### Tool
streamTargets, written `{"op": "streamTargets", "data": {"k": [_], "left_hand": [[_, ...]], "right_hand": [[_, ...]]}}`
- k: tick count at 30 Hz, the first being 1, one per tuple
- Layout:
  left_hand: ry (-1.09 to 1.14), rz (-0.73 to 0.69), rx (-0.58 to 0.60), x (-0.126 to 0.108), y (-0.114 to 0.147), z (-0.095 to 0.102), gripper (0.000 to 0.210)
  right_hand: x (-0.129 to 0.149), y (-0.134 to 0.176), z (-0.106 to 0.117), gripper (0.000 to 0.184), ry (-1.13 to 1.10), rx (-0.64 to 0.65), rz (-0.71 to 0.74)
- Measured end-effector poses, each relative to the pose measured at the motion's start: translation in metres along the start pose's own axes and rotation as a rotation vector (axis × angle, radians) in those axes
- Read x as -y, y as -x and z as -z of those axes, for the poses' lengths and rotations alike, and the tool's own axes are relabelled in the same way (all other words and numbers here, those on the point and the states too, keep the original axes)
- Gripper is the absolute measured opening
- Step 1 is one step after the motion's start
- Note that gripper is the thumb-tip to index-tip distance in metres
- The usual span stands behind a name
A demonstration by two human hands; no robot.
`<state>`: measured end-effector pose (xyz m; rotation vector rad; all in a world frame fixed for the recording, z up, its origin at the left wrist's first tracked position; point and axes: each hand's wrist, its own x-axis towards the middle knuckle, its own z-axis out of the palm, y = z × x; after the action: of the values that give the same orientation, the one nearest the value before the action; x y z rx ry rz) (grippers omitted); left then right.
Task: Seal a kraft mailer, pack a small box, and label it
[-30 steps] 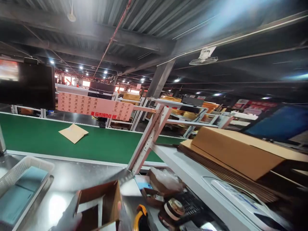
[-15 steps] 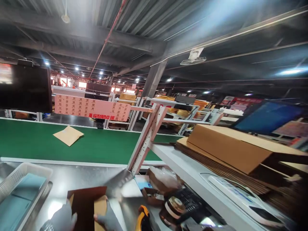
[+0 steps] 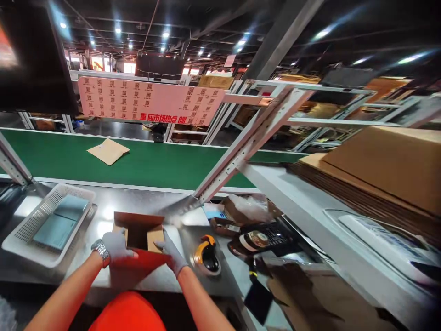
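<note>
On the far left of the steel desk (image 3: 86, 271) sits a white plastic basket (image 3: 20, 234) holding a flat teal item, well apart from the work. Behind the desk runs a green conveyor belt (image 3: 165, 163) with one tan padded envelope (image 3: 108, 151) lying on it.

Near the middle of the desk stands a small open cardboard box (image 3: 138, 234), its top flaps up and its near flap folded down toward the person. Both hands wear grey gloves. The left hand (image 3: 115, 246), with a metal watch at the wrist, is closed on the box's left wall and flap. The right hand (image 3: 170, 255) presses with spread fingers on the right flap and the near flap, gripping nothing else.

To fold this box well, it seems wise to keep the left hand bracing the wall so the box does not slide on the smooth steel, and to press flaps along their creases rather than mid-panel. The inside looks dark; I cannot tell if anything is in it.

Just right of the box lies a yellow and black tape dispenser (image 3: 206, 257), within easy reach. Further right are a black keyboard (image 3: 272, 232), a clutter of small boxes and plastic wrap (image 3: 250, 207), and loose cardboard. On a white shelf (image 3: 285, 193) at far right rests a stack of flat cardboard sheets (image 3: 379, 170).
</note>
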<state>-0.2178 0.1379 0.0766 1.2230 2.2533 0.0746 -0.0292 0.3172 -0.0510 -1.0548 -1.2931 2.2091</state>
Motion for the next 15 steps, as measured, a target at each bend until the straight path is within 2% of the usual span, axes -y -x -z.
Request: {"op": "streamTargets", "data": {"k": [3, 6, 9, 11, 13, 15], "left_hand": [[-0.033, 0.092, -0.080, 0.005, -0.016, -0.009, 0.063], [0.109, 0.232, -0.303, 0.013, -0.023, -0.037, 0.098], [0.316, 0.240, -0.495, 0.022, -0.023, -0.068, 0.122], [0.411, 0.226, -0.583, 0.026, -0.022, -0.084, 0.132], [0.478, 0.222, -0.639, 0.028, -0.023, -0.094, 0.143], [0.536, 0.228, -0.678, 0.030, -0.025, -0.099, 0.150]], "right_hand": [[0.007, 0.000, 0.019, 0.100, -0.096, 0.048, -0.083], [0.025, -0.002, 0.025, 0.075, -0.099, 0.012, -0.112], [0.044, -0.008, 0.012, 0.057, -0.109, -0.007, -0.045], [0.050, -0.012, -0.002, 0.054, -0.124, 0.027, -0.029], [0.048, -0.014, -0.011, 0.052, -0.146, 0.040, -0.037], [0.038, -0.011, -0.010, 0.047, -0.131, 0.019, 0.006]]}}
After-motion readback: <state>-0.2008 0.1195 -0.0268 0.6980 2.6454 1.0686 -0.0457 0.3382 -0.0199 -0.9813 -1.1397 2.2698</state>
